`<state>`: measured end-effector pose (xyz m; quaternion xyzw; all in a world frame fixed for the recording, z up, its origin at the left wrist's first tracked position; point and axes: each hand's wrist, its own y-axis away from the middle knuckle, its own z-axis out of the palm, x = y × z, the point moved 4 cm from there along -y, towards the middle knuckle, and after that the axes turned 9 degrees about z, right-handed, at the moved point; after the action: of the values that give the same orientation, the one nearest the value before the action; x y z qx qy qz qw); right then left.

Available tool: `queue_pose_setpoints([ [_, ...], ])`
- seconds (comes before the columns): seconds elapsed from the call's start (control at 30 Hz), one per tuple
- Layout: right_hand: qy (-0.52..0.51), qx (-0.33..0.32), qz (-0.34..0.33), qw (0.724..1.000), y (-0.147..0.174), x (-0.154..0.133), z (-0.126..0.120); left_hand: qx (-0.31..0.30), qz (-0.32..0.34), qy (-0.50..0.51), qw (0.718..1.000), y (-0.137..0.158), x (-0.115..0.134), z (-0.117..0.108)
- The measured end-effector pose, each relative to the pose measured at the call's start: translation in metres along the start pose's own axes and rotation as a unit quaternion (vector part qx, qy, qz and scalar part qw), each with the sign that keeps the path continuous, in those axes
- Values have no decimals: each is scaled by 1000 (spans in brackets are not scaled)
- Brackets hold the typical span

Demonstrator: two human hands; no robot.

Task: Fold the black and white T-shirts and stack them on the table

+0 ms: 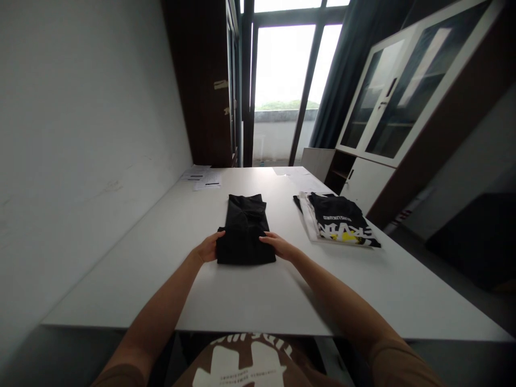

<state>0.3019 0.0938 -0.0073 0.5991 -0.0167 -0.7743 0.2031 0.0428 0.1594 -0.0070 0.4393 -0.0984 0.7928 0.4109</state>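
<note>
A black garment (245, 248), folded into a narrow strip, lies on the white table in front of me. Its near part is doubled over, and the far part stretches away toward the window. My left hand (208, 247) grips the left edge of the doubled part, thumb on top and fingers hidden beneath. On the opposite edge, my right hand (276, 244) holds the same layer, its thumb over the cloth. Which kind of garment it is, I cannot tell.
To the right on the table (161, 279) lies a stack of folded shirts (338, 217), the top one black with white and yellow print. Paper sheets (207, 180) lie at the far left. A wall runs along the left side, and a glass-door cabinet (387, 91) stands at the right.
</note>
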Motion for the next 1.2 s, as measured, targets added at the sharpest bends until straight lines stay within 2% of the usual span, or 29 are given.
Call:
queue_pose_setpoints([
  [0.13, 26, -19, 4, 999, 3, -1, 7, 31, 7, -29, 999, -1, 6, -6],
  [0.23, -2, 9, -17, 1000, 3, -2, 11, 65, 40, -34, 997, -4, 11, -9],
  [0.33, -35, -4, -5, 999, 2, 0, 16, 89, 57, -23, 994, -6, 13, -9],
  [0.53, -24, 8, 90, 996, 2, 11, 20, 59, 51, -25, 997, -4, 7, 0],
  [0.7, 2, -30, 93, 995, 1, 15, 29, 69, 35, -19, 997, 0, 4, 12],
  [0.8, -9, 3, 80, 997, -1, 13, 29, 87, 33, -12, 996, 3, 7, 18],
  [0.93, -100, 52, 47, 993, 2, 5, 26, 108, 43, -7, 993, 5, 11, 23],
  [1.07, -147, 39, 83, 985, 10, 2, 28, 131, 45, -9, 990, 4, 12, 24],
  [1.2, -109, 8, 116, 987, 15, 3, 36, 125, 37, -22, 991, 2, 9, 21],
])
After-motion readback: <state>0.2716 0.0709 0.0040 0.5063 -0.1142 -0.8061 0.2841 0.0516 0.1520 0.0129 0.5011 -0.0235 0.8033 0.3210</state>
